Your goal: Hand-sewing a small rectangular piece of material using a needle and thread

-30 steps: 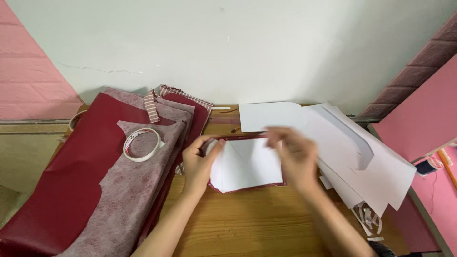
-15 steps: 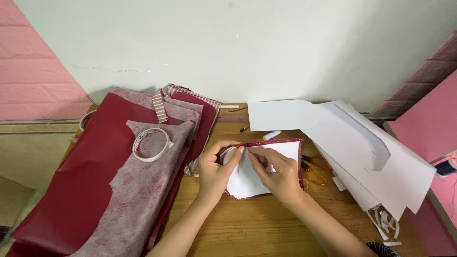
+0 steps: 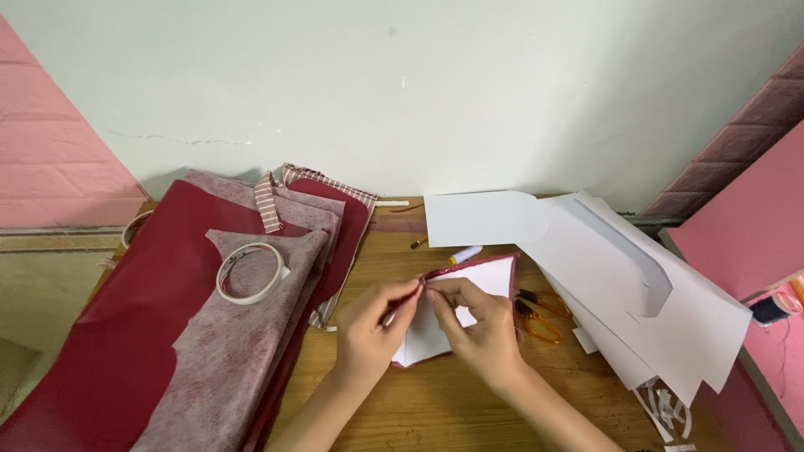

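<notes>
Two hands meet at the upper left edge of a white paper pattern piece (image 3: 469, 310) lying on dark red fabric at the table's (image 3: 435, 410) near centre. Left hand (image 3: 368, 331) pinches a thin tool; right hand (image 3: 473, 331) pinches the edge, fingers curled. Left lie matte red leatherette (image 3: 109, 335), fuzzy mottled interfacing (image 3: 226, 368) and a tape ring (image 3: 249, 272); right, smooth white card sheets (image 3: 636, 293).

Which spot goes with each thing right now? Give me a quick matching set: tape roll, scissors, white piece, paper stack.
Things:
1. tape roll
2. scissors
3. red-edged white piece
4. white paper stack

Places:
A. far right of the table
B. pinched by left hand and right hand
C. on the red fabric pile
D. between hands and paper stack

Pairs: 1-C, 2-D, 3-B, 4-A
</notes>
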